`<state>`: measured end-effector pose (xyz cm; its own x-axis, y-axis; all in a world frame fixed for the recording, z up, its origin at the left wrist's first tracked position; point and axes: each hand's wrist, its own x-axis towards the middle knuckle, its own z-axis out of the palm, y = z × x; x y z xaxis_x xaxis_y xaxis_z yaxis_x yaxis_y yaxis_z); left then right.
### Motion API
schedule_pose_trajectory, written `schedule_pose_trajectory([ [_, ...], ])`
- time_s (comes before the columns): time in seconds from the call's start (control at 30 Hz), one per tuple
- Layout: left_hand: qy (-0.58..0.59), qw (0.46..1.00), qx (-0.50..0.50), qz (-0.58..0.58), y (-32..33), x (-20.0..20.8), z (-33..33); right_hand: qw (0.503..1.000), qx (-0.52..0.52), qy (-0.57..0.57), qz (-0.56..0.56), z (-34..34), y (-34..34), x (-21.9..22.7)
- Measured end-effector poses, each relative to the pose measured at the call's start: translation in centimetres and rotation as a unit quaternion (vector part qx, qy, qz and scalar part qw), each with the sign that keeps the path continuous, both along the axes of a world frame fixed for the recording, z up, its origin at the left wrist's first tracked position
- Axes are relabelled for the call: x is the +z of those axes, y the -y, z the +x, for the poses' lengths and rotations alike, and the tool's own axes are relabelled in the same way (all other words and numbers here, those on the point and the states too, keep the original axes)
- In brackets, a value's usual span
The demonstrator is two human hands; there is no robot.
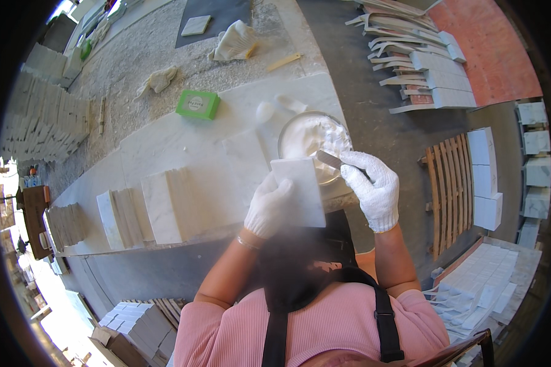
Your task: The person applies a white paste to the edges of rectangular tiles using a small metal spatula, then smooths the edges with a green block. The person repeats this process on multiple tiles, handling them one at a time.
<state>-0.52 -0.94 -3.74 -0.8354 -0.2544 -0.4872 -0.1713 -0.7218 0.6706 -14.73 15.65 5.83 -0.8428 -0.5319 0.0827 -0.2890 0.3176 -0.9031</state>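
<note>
My left hand (269, 205), in a white knit glove, grips a pale rectangular stone tile (301, 194) by its left side, thumb across its face. Also gloved, my right hand (373, 189) is closed round a small putty knife (330, 160), whose flat blade points left just beyond the tile's upper right corner. Behind the tile and blade stands a round metal bowl (281, 136) with white paste or powder (318, 134) in it. The tile hides the bowl's near left part. Whether any paste sits on the blade is too small to tell.
Upright marble tiles (162, 208) stand in rows along the table's near left edge. A green box (198, 104) lies behind them, with spare gloves (236, 41) farther back. More tiles are stacked at far left (43, 116). To the right are a wooden pallet (450, 189) and white boxes (444, 79).
</note>
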Motion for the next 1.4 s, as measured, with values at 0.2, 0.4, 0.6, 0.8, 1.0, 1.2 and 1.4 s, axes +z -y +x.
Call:
schedule_pose_trajectory([
  [0.2,-0.006,1.0,0.005,0.0,-0.1,0.3,-0.1,0.997,0.008,-0.072,0.022,-0.2,0.0,0.0],
  [0.4,-0.01,1.0,-0.001,-0.007,0.0,0.6,-0.1,0.991,0.007,-0.13,0.033,-0.7,-0.2,-0.7],
  [0.6,0.003,1.0,-0.005,-0.016,-0.1,0.9,-0.1,0.987,-0.025,-0.141,0.077,-2.3,0.5,-3.0],
  [0.8,0.015,1.0,0.009,-0.026,-0.2,1.2,-0.3,0.996,0.04,-0.007,0.084,-3.1,0.8,-3.9],
  [1.0,0.02,0.999,0.009,-0.03,-0.3,1.1,-0.3,0.992,-0.003,0.119,0.045,-3.1,0.4,-2.8],
  [1.2,0.021,0.999,0.013,-0.031,-0.4,1.3,-0.3,0.979,-0.037,0.197,-0.016,-2.2,-0.1,-0.9],
  [1.4,0.026,0.999,0.014,-0.029,-0.4,1.6,-0.4,0.99,-0.027,0.137,-0.031,-1.1,0.4,-0.1],
])
